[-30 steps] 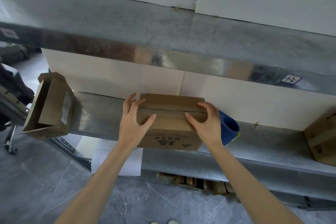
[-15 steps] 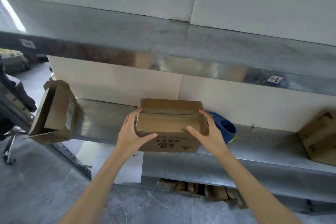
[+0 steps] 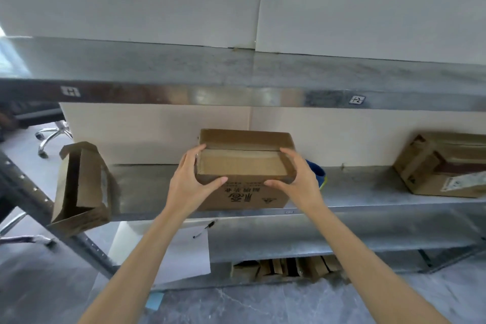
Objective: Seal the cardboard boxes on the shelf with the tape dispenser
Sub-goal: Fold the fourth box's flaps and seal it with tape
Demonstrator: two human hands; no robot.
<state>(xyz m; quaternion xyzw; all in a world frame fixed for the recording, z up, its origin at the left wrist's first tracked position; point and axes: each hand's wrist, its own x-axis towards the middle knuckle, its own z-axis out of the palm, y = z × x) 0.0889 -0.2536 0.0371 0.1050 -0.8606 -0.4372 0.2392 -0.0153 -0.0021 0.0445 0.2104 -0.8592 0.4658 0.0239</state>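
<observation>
1. The left hand (image 3: 188, 181) gripped the box (image 3: 242, 166) at its left end, thumb along the front edge.
2. The right hand (image 3: 297, 179) gripped the right end likewise.
3. Both bare forearms reached forward.

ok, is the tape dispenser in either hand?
No, left hand and right hand grip the middle box; the blue dispenser sits behind it.

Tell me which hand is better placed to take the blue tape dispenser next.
Probably the right hand: the blue tape dispenser sits just behind it, beside the box. The left hand holds the opposite side, the box between.
</observation>
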